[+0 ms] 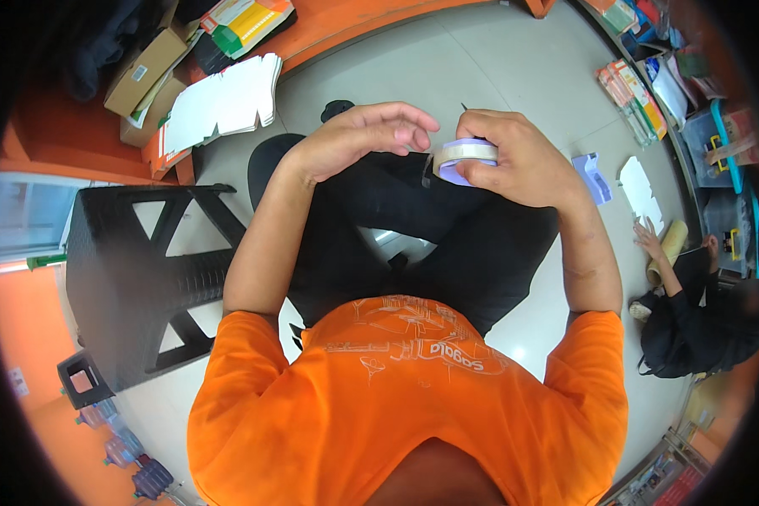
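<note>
In front of me, above my lap, my right hand grips a roll of tape, pale on its outer face with lilac at the inside and lower edge. A thin dark tip pokes up beside that hand's index finger; its kind I cannot make out. Just left of the roll, my left hand is raised with its fingers loosely bent and nothing visible in it. A short dark strip shows below the roll's left side, against my black trousers.
A black plastic stool lies on its side at my left. White cut sheets and cardboard boxes rest on the orange furniture at far left. On the floor at right are a lilac piece and a white sheet, near another person.
</note>
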The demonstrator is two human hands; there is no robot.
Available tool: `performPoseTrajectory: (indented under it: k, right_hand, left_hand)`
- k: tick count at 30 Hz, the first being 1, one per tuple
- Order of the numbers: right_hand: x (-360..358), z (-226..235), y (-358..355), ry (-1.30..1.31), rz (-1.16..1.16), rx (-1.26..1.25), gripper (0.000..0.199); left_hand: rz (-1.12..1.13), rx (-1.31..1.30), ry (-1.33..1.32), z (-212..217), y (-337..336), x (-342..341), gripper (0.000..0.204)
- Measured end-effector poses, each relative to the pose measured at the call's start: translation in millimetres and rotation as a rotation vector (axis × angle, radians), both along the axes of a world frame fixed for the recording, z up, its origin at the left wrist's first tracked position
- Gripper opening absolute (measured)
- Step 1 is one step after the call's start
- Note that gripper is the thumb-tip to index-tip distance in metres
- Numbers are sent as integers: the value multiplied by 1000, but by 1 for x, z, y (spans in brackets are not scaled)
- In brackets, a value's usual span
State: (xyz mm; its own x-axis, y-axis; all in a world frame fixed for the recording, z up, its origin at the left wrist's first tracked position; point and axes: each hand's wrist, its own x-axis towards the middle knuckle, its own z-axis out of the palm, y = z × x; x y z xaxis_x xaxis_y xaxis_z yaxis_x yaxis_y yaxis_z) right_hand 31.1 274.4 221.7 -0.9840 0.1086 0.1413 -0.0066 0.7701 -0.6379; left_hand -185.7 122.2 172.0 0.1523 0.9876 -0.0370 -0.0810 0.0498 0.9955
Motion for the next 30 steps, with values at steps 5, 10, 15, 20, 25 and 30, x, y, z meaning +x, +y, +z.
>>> performPoseTrajectory:
  k: [5,10,15,20,25,30]
  right_hand:
    - [-22,1,21,-75,-25,-28,31]
    - [-49,4,24,-196,-71,-56,30]
    - [-70,7,19,-309,-80,-38,29]
    - [-86,6,20,-348,-89,-15,29]
    - [-98,-11,29,-264,1,-188,25]
    - [-107,-29,35,-342,42,-494,22]
  left_hand:
    - [55,114,167,-7,24,-6,39]
    - [130,178,182,-30,24,-21,28]
    - [153,144,91,-47,15,-37,21]
    - [363,152,135,-49,-9,-53,21]
    - [521,180,268,-49,-23,-67,17]
    - [590,65,328,-43,-31,-79,16]
